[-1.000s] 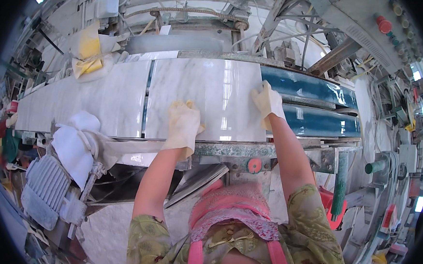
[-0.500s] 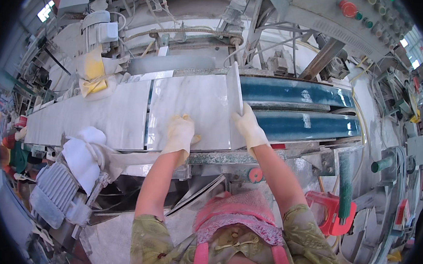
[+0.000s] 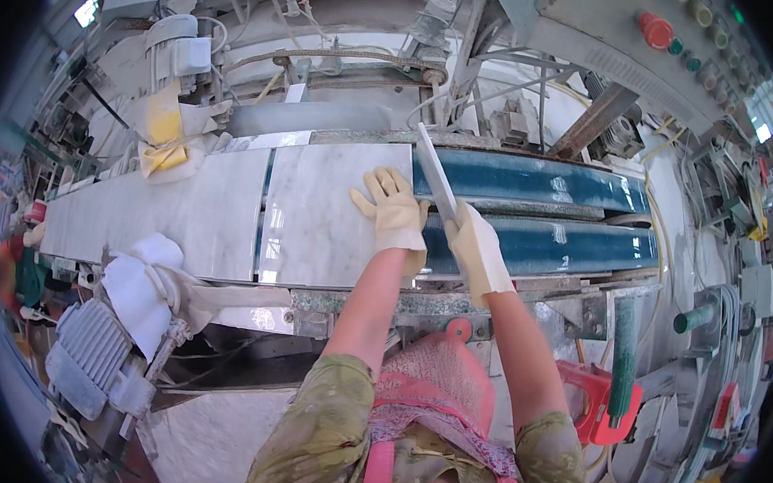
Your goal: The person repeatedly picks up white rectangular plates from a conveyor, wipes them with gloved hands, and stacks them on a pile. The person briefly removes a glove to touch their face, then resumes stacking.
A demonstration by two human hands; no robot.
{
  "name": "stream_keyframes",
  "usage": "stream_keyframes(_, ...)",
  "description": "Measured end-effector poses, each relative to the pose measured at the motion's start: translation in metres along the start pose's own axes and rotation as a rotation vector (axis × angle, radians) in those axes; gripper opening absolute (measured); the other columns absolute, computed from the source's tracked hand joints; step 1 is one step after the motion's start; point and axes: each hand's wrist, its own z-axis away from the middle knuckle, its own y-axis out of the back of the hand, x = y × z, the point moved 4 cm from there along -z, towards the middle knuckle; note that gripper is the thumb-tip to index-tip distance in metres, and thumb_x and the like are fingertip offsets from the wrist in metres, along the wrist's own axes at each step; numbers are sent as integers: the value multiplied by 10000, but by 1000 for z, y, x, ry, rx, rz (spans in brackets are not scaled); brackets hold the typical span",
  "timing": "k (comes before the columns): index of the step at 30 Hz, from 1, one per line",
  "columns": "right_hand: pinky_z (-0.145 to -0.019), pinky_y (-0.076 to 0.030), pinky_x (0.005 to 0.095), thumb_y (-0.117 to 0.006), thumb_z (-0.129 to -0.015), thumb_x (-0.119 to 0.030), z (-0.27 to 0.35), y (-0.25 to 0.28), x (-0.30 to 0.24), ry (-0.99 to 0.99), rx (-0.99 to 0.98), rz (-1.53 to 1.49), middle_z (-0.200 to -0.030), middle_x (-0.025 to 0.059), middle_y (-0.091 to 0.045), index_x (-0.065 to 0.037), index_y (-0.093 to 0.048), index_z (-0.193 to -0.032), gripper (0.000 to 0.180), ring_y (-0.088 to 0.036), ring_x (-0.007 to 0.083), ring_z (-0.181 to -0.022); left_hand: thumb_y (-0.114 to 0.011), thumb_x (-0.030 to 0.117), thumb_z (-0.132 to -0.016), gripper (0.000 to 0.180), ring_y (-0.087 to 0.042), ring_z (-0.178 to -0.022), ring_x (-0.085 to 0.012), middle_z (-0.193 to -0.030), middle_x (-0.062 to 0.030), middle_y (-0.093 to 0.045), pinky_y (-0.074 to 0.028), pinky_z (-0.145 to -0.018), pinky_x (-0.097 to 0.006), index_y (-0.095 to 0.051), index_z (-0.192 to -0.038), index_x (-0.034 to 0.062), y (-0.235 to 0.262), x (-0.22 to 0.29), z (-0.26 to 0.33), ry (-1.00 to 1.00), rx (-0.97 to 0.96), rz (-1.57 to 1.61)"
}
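My left hand [image 3: 394, 214], in a cream glove, lies flat with spread fingers on the right part of a white-grey marble slab [image 3: 323, 193]. A narrow piece of marble [image 3: 436, 172] stands tilted on its edge just right of that slab. My right hand [image 3: 475, 247], gloved alike, is closed around the near end of this piece; its fingertips are partly hidden. Under and beyond the piece run two wet blue conveyor belts [image 3: 541, 179]. Left of the slab, across a thin gap, lies another marble slab [image 3: 176, 211].
A motor [image 3: 92, 356] with white cloth [image 3: 143, 284] stands near left. Yellow wrapping [image 3: 165, 135] covers a part behind the slabs. At the far right hangs a control panel [image 3: 628, 53] with buttons. A red plastic container [image 3: 594, 400] sits below the belts' near side.
My left hand has slid right across the slab and spread its fingers. The narrow marble piece, in my right hand, has shifted slightly right and leans more, apart from the slab.
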Motion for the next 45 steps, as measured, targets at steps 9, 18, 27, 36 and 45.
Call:
stream_keyframes(9,-857,-528,518,-568,-929,-212,-3,5,-10,24,-35,-28,-1127,224,-679,-89,-587,-1262,355,-647,442,-1021,-749,278,-815,717,-393,-1335,-424,-1443,-224,-444,-314,-997,-747,-454,-1388,-36,-19,-9,-36,50,-182,-143)
stream_keyframes(18,-837,-496,504,-609,-899,-191,-14,6,-31,-42,-220,-278,-1004,285,-659,7,-615,-1001,222,-624,483,-998,-455,346,-952,445,-633,-1116,-490,-1180,-332,-650,-485,-954,-517,-597,-1174,-13,69,-97,-40,187,-312,671)
stream_keyframes(27,-862,-499,471,-639,-907,-280,-27,-17,-45,-51,-252,-411,-1022,280,-672,27,-621,-1071,348,-628,485,-1020,-549,441,-929,547,-636,-1134,-464,-1199,-295,-664,-469,-1004,-453,-624,-1234,-7,115,-49,2,183,-484,1397)
stream_keyframes(36,-918,-533,491,-557,-961,-222,-6,-29,-73,-15,-143,-1,-1253,260,-648,-24,-436,-1483,571,-662,420,-1073,-703,488,-856,870,-295,-1439,-492,-1553,-287,-369,-224,-1121,-688,-385,-1493,-13,35,-93,-26,72,-146,50)
stream_keyframes(45,-946,-512,511,-546,-967,-229,-4,-24,-61,12,-142,-47,-1297,282,-618,-12,-397,-1506,600,-637,452,-1101,-585,211,-918,451,-564,-1195,-507,-1288,-354,-575,-509,-940,-557,-519,-1289,-36,24,-88,-51,177,-346,236)
